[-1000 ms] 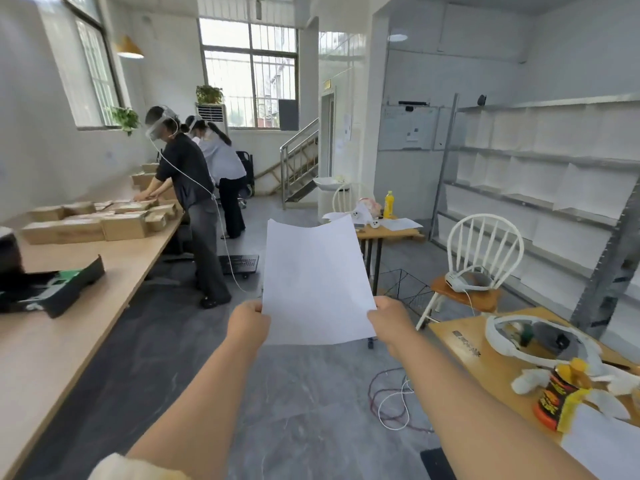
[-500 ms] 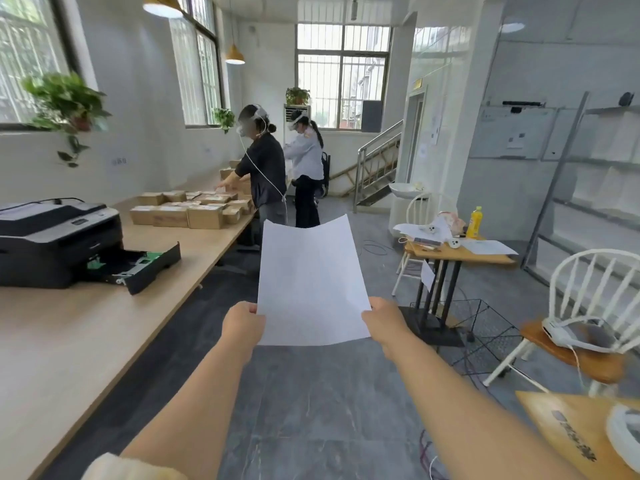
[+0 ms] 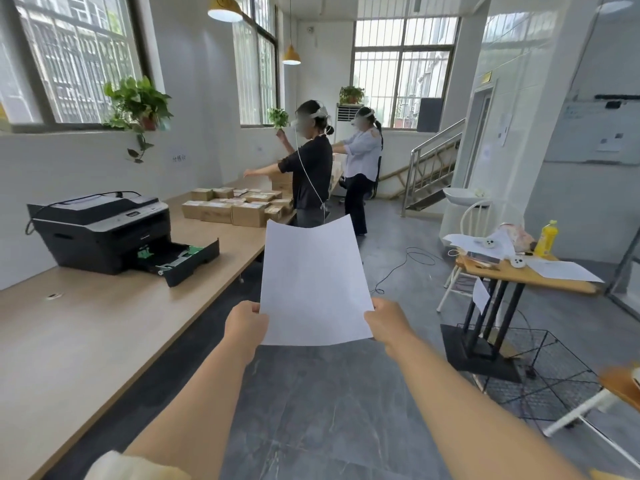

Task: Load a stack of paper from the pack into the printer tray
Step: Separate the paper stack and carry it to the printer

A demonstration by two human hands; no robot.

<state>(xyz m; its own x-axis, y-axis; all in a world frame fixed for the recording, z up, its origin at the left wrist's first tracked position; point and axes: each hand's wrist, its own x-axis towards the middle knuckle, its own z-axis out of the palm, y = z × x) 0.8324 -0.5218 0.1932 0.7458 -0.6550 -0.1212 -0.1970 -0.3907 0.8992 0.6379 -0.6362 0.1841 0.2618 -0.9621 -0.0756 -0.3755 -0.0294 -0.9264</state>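
I hold a white stack of paper (image 3: pixel 313 282) upright in front of me over the grey floor. My left hand (image 3: pixel 246 326) grips its lower left corner and my right hand (image 3: pixel 387 322) grips its lower right corner. A black printer (image 3: pixel 100 230) stands on the long wooden table (image 3: pixel 86 334) at the left. Its paper tray (image 3: pixel 183 259) is pulled out toward the table's edge, with green guides showing inside. The paper is well to the right of the tray, apart from it.
Several cardboard boxes (image 3: pixel 232 207) lie farther along the table, where two people (image 3: pixel 311 174) stand working. A small table (image 3: pixel 519 271) with papers and a yellow bottle (image 3: pixel 546 239), a white chair and a wire basket (image 3: pixel 533 372) stand at the right. A cable lies on the floor.
My view has swung left: the printer and its open tray have come fully into view, and the right-hand table and chair have slid away. Both hands still hold the paper the same way.
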